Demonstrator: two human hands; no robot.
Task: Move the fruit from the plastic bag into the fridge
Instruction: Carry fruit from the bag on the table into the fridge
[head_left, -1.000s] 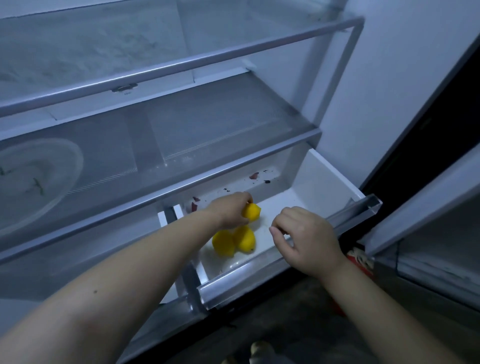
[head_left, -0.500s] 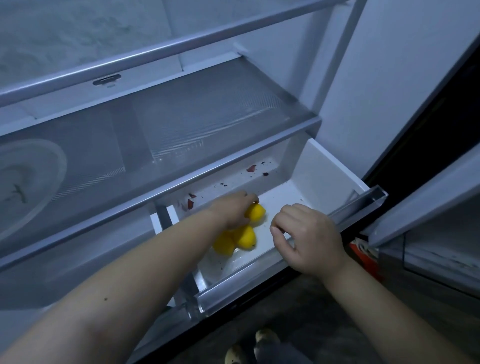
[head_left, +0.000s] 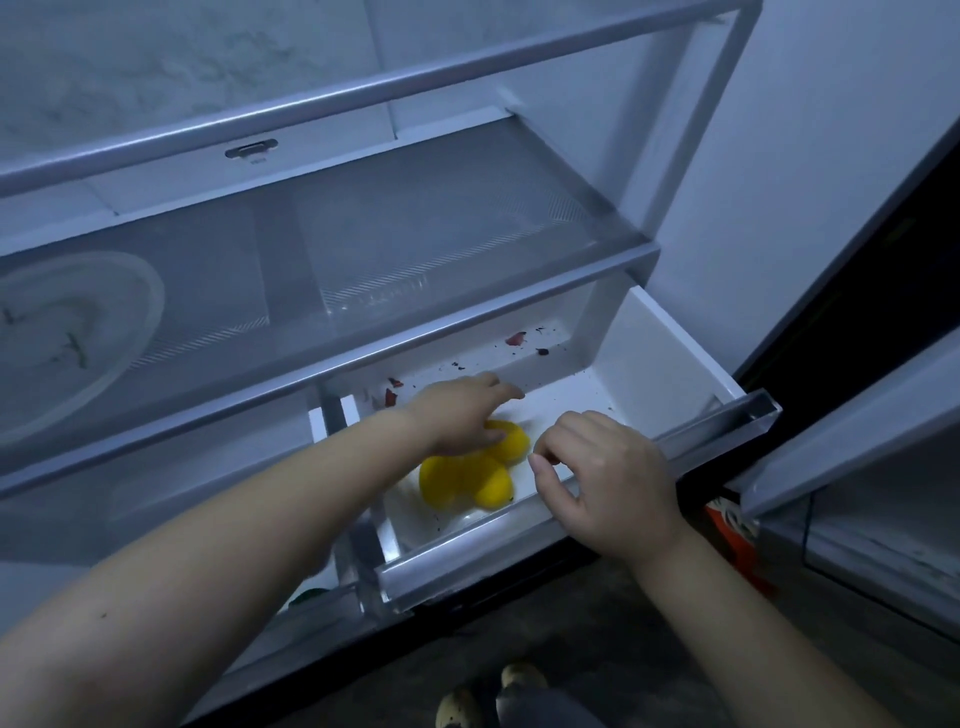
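Since a sec ago my left hand has sunk lower, and the third fruit is now down w/ the other two, all touching in the pulled-out drawer. My fingers lie stretched flat over it, letting go. Can't tell if the palm still touches. My right hand hovers at the front rim, loosely curled, holding nothing, prob. ready to push the drawer in.

Three lemons lay clustered in the pulled-out fridge drawer, below the glass shelf.
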